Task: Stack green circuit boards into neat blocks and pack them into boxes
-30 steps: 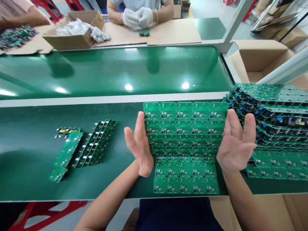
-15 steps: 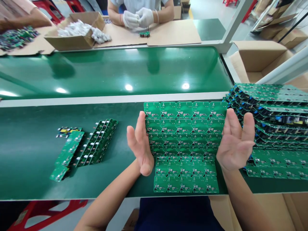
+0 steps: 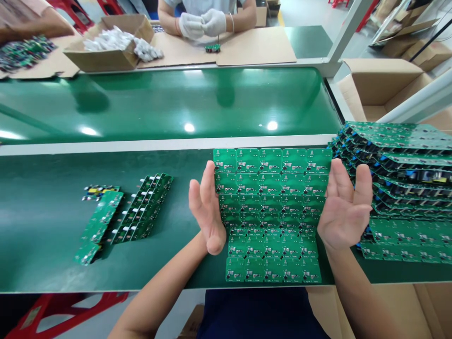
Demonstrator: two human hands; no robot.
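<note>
Green circuit board panels (image 3: 271,186), divided into rows of small boards, lie in front of me, apparently several overlapping along the lower rows. Against their left edge rests my left hand (image 3: 208,212), its fingers stretched out and thumb apart. On the opposite edge is my right hand (image 3: 344,207), palm turned inward, fingers spread. Neither hand is wrapped round anything; the panels sit between the two. Close to the right hand rises a tall stack of circuit board panels (image 3: 413,160), with black, blue and yellow parts showing between the layers.
Left on the green bench (image 3: 45,221) lie a circuit board strip (image 3: 100,226) and a tilted circuit board panel (image 3: 144,207). Across the green belt (image 3: 169,103), white-gloved hands (image 3: 203,23) of a co-worker are near a small board (image 3: 212,48). A cardboard box (image 3: 102,59) holds white pieces.
My left hand has shifted slightly right and the right hand slightly left, closer against the panel edges. The upper panel's left edge has moved a little to the right.
</note>
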